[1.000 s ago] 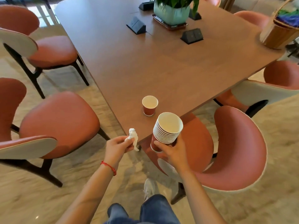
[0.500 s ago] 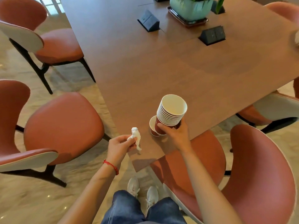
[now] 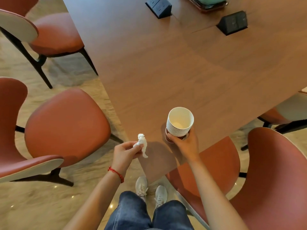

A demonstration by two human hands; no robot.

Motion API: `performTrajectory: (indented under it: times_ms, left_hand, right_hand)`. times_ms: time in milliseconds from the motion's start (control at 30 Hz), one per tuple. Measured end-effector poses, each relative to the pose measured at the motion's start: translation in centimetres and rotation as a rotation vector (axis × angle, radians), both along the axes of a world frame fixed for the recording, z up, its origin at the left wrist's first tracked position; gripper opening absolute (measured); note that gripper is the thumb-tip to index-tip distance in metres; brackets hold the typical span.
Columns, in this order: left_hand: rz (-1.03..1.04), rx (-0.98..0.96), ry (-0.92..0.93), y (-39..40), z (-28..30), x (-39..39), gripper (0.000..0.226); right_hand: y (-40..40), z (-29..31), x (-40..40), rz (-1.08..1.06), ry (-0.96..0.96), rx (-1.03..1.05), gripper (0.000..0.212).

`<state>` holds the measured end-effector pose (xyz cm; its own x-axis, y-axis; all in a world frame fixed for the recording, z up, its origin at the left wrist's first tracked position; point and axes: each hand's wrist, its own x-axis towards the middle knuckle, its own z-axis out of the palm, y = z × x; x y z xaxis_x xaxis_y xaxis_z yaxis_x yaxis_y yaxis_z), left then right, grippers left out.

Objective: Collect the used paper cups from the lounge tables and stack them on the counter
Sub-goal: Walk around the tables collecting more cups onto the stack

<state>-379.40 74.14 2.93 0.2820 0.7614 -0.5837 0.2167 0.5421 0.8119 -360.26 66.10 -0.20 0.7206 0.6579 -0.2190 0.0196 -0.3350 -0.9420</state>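
Two hands are busy: right hand (image 3: 184, 144) grips stacked cups (image 3: 180, 122), left hand (image 3: 123, 152) pinches crumpled tissue (image 3: 142, 144).

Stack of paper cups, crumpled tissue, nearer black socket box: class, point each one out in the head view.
stack of paper cups (image 3: 178, 130), head view, on the ribbed rims.
crumpled tissue (image 3: 143, 143), head view, on its middle.
black socket box (image 3: 233, 22), head view, on its front face.
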Motion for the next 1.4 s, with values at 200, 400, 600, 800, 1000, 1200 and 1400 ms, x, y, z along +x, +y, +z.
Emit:
performTrajectory:
  times_ms: [200,400,600,800,1000,1200,1400]
  left_hand:
    - [-0.004,-0.028,-0.001,0.6,-0.7,-0.4,0.008]
    - [-0.004,-0.048,-0.023,0.8,-1.0,-0.6,0.006]
    - [0.024,-0.042,-0.031,1.0,-0.7,-0.9,0.007]
    - [0.100,-0.001,-0.032,0.4,0.1,-2.2,0.006]
    - [0.260,0.032,-0.042,-2.5,0.8,-4.0,0.006]
    - [0.533,0.087,-0.063,-8.5,2.1,-6.9,0.008]
    - [0.817,0.099,-0.048,-15.2,2.9,-11.2,0.007]
  right_hand:
    - [-0.6,-2.4,-0.8,-0.032,0.031,-0.052,0.076]
    - [-0.2,-3.4,-1.4,-0.079,0.026,-0.085,0.079]
    - [0.3,-2.4,-2.1,-0.079,0.004,-0.034,0.077]
    - [-0.4,-1.1,-2.8,0.035,0.033,0.028,0.077]
    - [-1.6,-0.1,-3.5,0.284,0.060,0.061,0.077]
    - [-3.4,1.2,-5.2,0.539,0.066,0.056,0.068]
    - [-4.2,3.1,-9.3,0.804,0.068,0.074,0.064]
